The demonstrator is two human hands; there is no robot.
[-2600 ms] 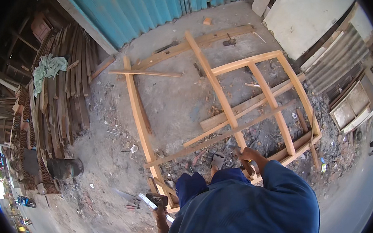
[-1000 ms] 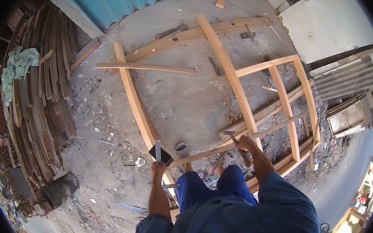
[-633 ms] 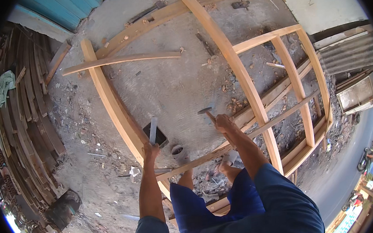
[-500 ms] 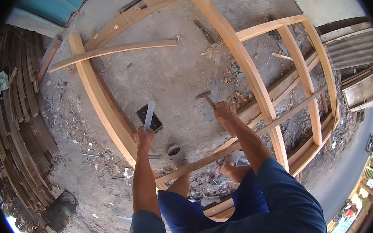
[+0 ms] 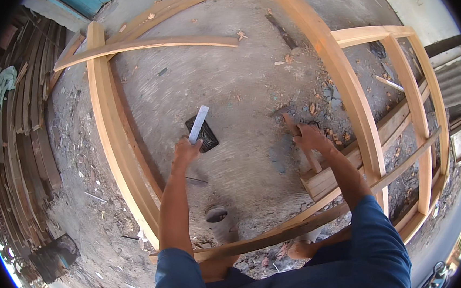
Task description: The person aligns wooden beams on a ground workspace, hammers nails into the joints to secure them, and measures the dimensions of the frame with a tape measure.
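My left hand (image 5: 187,149) is closed round a chisel (image 5: 199,122), whose flat, broad grey blade points up and away from me. Behind the blade lies a black rectangular tray-like object (image 5: 209,139) on the concrete floor. My right hand (image 5: 312,137) grips a hammer (image 5: 291,124) by its wooden handle. The hammer's dark head is at the far end, slightly blurred, and the handle's butt sticks out below my fist. Both tools are held in front of me, apart from each other. Beside the right hand is the end of a thick timber (image 5: 325,182).
A heavy post (image 5: 110,121) lies on the left with a thin strip (image 5: 152,43) across it. A long beam (image 5: 339,76) and a ladder-like wooden frame (image 5: 413,97) are on the right. A low rail (image 5: 280,229) crosses before my legs. Stacked old boards (image 5: 29,127) line the left.
The view has shifted and come lower over the floor. My right hand has moved right with the hammer, away from the left hand. The left hand has moved a little forward with the chisel.
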